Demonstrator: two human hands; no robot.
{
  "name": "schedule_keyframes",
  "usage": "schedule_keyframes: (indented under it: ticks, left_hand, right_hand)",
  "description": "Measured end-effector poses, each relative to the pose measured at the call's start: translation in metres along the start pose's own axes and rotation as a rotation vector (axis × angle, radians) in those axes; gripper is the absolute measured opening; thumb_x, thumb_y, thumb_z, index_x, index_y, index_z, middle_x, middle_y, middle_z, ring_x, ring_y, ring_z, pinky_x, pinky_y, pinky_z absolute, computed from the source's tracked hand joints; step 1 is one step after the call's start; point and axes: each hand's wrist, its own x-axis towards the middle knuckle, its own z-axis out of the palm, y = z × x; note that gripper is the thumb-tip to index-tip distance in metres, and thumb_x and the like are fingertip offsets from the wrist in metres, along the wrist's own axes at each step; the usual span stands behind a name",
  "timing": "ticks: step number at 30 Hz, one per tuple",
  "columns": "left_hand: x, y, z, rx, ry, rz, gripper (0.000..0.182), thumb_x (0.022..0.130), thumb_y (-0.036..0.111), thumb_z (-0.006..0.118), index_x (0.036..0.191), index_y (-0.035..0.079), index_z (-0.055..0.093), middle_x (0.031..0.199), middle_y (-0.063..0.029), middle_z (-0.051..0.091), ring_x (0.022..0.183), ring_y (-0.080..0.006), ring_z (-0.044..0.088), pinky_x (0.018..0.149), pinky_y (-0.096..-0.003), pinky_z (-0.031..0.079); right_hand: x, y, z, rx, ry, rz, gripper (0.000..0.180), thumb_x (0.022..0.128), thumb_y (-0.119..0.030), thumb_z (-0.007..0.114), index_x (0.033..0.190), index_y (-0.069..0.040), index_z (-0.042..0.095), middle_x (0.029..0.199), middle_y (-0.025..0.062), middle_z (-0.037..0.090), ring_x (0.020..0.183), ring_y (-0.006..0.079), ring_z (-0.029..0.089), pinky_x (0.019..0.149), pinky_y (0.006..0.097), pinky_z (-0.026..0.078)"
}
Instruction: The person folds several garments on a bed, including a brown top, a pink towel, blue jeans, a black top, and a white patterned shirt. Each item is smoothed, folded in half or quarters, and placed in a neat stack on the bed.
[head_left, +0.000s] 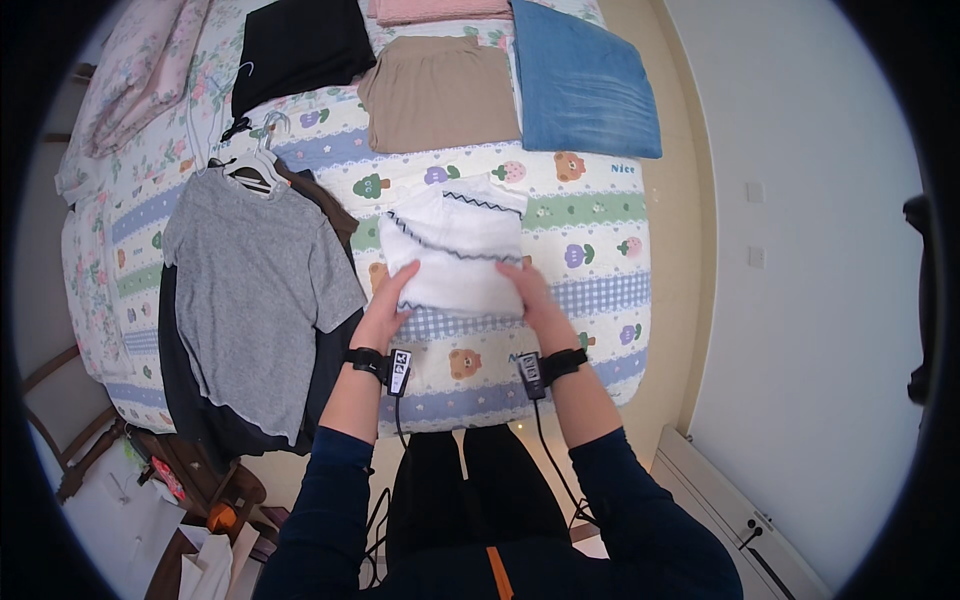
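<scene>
A folded white garment with dark zigzag trim (461, 251) lies before me on a bed with a patterned quilt (592, 217). My left hand (390, 304) is at its left edge, thumb resting on the fabric and fingers by the side. At the right edge, my right hand (532, 292) has its thumb on the cloth; it is slightly blurred, and its other fingers are partly hidden. Whether either hand grips the fabric cannot be told. To the left of the garment lies a grey short-sleeved T-shirt (255, 292) over darker clothes, with white hangers (259, 165) at its neck.
Folded black cloth (300, 52), a beige folded garment (446, 97), folded blue denim (585, 86) and pink fabric (442, 9) lie along the far side. A floral pink quilt (146, 67) is bunched at upper left. A white wall (810, 150) stands beyond the bed's right edge.
</scene>
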Motion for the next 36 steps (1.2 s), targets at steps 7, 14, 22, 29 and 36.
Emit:
schedule_keyframes:
  ticks: [7,14,22,29,36]
  left_hand:
    - [-0.032,0.141,0.110,-0.193,-0.542,0.344,0.044,0.091,0.024,0.064,0.132,0.014,0.053,0.130,-0.0038,0.055,0.116,-0.0168,0.053,0.098,-0.0343,0.045]
    - [0.046,0.214,0.257,0.052,-0.538,0.944,0.039,0.093,0.024,0.058,0.125,0.002,0.051,0.110,-0.0104,0.063,0.097,-0.0167,0.062,0.079,-0.0354,0.054]
    - [0.092,0.076,0.210,0.273,-0.346,0.655,0.035,0.092,0.025,0.060,0.118,0.001,0.059,0.087,-0.0076,0.067,0.076,-0.0156,0.065,0.065,-0.0283,0.055]
    - [0.020,-0.022,-0.058,0.484,0.531,0.774,0.021,0.084,0.008,0.063,0.104,0.007,0.065,0.090,-0.0090,0.066,0.082,-0.0209,0.064,0.074,-0.0322,0.052]
    - [-0.027,-0.038,-0.171,1.056,0.913,0.863,0.041,0.074,0.014,0.074,0.112,0.012,0.061,0.108,-0.0099,0.059,0.105,-0.0316,0.054,0.090,-0.0416,0.043]
  right_hand:
    - [0.025,-0.198,-0.025,0.100,-0.121,-0.210,0.037,0.081,-0.021,0.072,0.112,-0.003,0.062,0.104,0.0085,0.067,0.093,0.0205,0.066,0.080,0.0350,0.054]
    - [0.046,-0.341,-0.095,-0.203,0.032,-0.514,0.040,0.085,-0.021,0.068,0.121,-0.009,0.057,0.117,0.0056,0.063,0.104,0.0189,0.061,0.089,0.0352,0.049]
    - [0.073,-0.197,-0.195,-0.297,0.450,-0.321,0.037,0.088,-0.034,0.061,0.112,-0.006,0.059,0.100,0.0037,0.061,0.089,0.0140,0.058,0.078,0.0302,0.045]
    - [0.069,-0.037,-0.167,-0.497,0.509,-0.374,0.017,0.092,-0.020,0.062,0.095,-0.004,0.067,0.064,-0.0011,0.056,0.045,0.0074,0.046,0.041,0.0220,0.034]
    - [0.075,0.026,0.055,-0.618,-0.216,-0.240,0.015,0.092,-0.017,0.060,0.099,-0.004,0.064,0.073,0.0021,0.061,0.059,0.0083,0.054,0.052,0.0229,0.044]
